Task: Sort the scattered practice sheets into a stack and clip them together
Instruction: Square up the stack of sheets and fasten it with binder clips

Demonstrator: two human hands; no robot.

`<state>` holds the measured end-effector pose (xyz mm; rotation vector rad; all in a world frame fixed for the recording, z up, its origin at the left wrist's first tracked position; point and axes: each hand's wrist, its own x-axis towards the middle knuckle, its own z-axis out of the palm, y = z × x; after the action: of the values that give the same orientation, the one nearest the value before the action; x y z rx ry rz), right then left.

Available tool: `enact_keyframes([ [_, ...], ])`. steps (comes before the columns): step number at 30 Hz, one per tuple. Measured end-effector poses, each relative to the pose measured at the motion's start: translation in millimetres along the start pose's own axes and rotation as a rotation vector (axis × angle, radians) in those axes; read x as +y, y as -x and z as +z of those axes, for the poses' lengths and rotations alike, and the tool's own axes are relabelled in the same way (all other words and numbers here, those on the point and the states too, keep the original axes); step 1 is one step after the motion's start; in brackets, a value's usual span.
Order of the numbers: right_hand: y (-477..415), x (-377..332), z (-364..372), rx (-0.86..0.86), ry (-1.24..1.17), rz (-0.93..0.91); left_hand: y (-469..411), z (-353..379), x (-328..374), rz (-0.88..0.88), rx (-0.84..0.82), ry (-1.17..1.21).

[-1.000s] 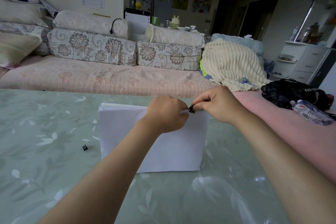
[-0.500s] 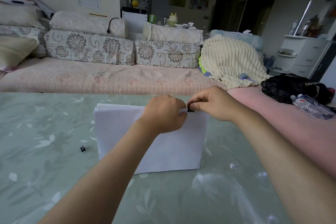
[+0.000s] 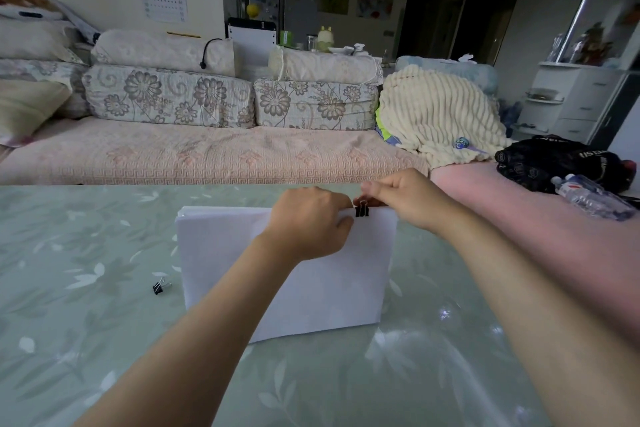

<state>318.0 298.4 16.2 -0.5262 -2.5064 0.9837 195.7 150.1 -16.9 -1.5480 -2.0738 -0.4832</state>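
A stack of white practice sheets (image 3: pixel 221 253) lies on the green floral table (image 3: pixel 69 288), its edges squared. A small black binder clip (image 3: pixel 362 211) sits on the stack's far edge, right of the middle, with its wire handles standing up. My left hand (image 3: pixel 310 225) presses on the far edge just left of the clip, fingers curled over the paper. My right hand (image 3: pixel 401 198) pinches the clip's handles from the far side. A second black binder clip (image 3: pixel 160 286) lies loose on the table left of the stack.
A sofa (image 3: pixel 207 156) with floral cushions runs along the table's far side. A cream blanket (image 3: pixel 436 114), a black bag (image 3: pixel 557 163) and a plastic water bottle (image 3: pixel 592 196) lie to the right. A white drawer unit (image 3: pixel 575 97) stands at the far right.
The clip went from being held just above the far edge to sitting clamped over it. My right hand's fingers shifted up onto the handles. The left hand stayed in place.
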Motion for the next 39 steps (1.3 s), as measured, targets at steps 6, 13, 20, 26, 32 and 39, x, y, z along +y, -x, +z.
enact_keyframes([
  [6,-1.3,6.2,3.1,0.013,-0.149,0.081,0.8,4.2,3.9,0.057,0.072,0.023],
  [13,-1.9,5.2,7.1,0.041,-0.137,0.161,2.9,7.0,6.5,0.141,0.143,0.060],
  [20,8.5,-1.9,3.0,0.066,-0.052,-0.002,1.8,10.9,2.6,0.098,0.131,0.011],
  [26,20.0,7.2,4.8,-0.053,0.109,0.002,2.9,12.3,0.1,0.086,0.075,-0.011],
  [32,19.6,7.3,11.6,0.039,0.216,0.014,8.2,-11.5,-16.2,0.093,-0.129,-0.054],
  [39,21.6,-34.4,36.2,0.038,0.650,-0.214,29.9,-28.0,-40.9,0.106,-0.081,-0.150],
])
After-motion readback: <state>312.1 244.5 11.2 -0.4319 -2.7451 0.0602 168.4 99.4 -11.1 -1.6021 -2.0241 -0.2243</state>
